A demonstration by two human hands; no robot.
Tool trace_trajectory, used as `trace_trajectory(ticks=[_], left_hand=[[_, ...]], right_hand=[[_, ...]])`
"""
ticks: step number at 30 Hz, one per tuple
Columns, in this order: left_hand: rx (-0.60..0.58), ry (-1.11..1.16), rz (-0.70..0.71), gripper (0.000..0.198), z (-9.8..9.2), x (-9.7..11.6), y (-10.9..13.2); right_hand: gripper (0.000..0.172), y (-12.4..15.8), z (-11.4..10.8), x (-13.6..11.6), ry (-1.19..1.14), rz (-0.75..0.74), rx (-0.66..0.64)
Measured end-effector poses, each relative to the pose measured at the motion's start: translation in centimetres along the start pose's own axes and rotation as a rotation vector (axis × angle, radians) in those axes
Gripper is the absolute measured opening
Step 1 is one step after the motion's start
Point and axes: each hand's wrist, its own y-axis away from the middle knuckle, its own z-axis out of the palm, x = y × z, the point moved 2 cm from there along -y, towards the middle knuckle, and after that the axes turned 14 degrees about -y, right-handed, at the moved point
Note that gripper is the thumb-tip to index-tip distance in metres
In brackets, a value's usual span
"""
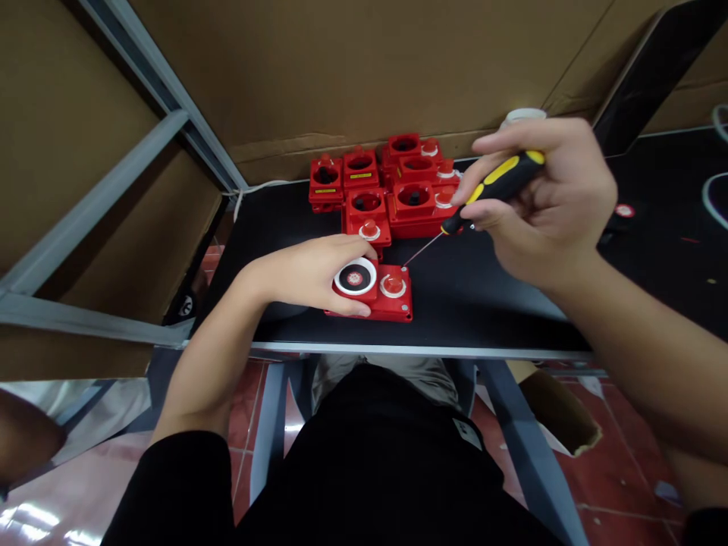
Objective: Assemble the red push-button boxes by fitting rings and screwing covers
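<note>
A red alarm box [406, 305] lies flat near the front edge of the black table. It carries a white ring with a black disc [355, 277] on its left part and a red dome lamp [393, 284] on its right. My left hand [321, 273] grips the box's left part, thumb and fingers around the ring. In my right hand [546, 189] is a black and yellow screwdriver [500, 177], held at a slant. Its tip meets the screw [404, 269] at the box's upper right corner, or is very close to it.
Several more red boxes [361, 171] with round openings and dome lamps stand together behind. A white round container [524, 115] is partly hidden by my right hand. Grey metal framing [108, 201] borders the left side. An open cardboard box [560, 409] sits on the floor.
</note>
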Motion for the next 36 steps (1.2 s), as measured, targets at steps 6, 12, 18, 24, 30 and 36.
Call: trace_trajectory(ticks=[6,12,18,24,30,36], left_hand=[[-0.003,-0.009,-0.012,0.057,0.0,0.1,0.0],[0.0,-0.003,0.0,0.059,0.0,0.1,0.0],[-0.024,0.015,-0.027,0.057,-0.2,0.3,0.0],[-0.012,0.039,-0.021,0.059,-0.1,0.0,0.0],[-0.016,0.026,-0.032,0.057,0.0,-0.2,-0.1],[-0.015,0.03,-0.046,0.057,0.0,-0.2,-0.1]], right_hand=[[0.047,-0.3,-0.1,1.1,-0.018,-0.246,-0.058],[0.045,-0.7,-0.2,2.2,-0.011,-0.482,-0.114],[0.036,-0.8,-0.4,1.6,0.046,-0.5,-0.157],[0.038,-2.3,0.8,-0.1,0.117,-0.546,-0.328],[0.061,-3.8,3.8,-0.6,-0.039,-0.449,-0.095],[0.052,-4.9,5.8,0.4,-0.601,0.031,-0.058]])
